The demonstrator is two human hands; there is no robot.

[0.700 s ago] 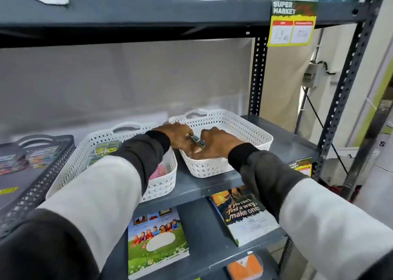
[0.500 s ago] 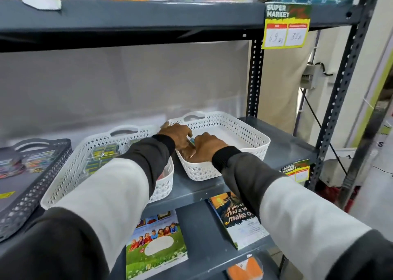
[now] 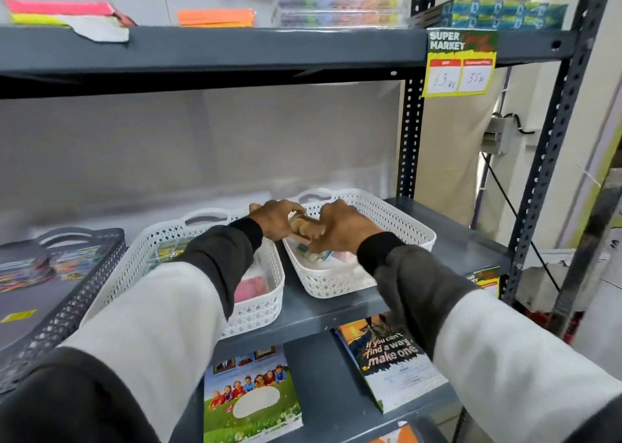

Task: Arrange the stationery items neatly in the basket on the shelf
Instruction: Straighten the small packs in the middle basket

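Note:
A white perforated basket (image 3: 405, 215) stands at the right of the middle shelf. Small packets (image 3: 311, 255) and a pink item (image 3: 343, 258) lie in its near left corner. My left hand (image 3: 274, 219) and my right hand (image 3: 341, 229) meet over that corner, fingers curled together around a small stationery item (image 3: 293, 214) that is mostly hidden. A second white basket (image 3: 262, 308) to the left holds green packets (image 3: 166, 251) and pink ones (image 3: 250, 286), partly covered by my left sleeve.
A dark grey basket (image 3: 67, 308) with colourful packs sits at far left. The upper shelf carries paper pads (image 3: 215, 17) and boxes, with a price tag (image 3: 459, 62) on its edge. Notebooks (image 3: 252, 395) lie on the lower shelf. A metal upright (image 3: 409, 139) rises behind the right basket.
Both hands have lifted slightly from inside the right basket to just above its near left corner. The camera has tilted upward, so the top shelf shows more.

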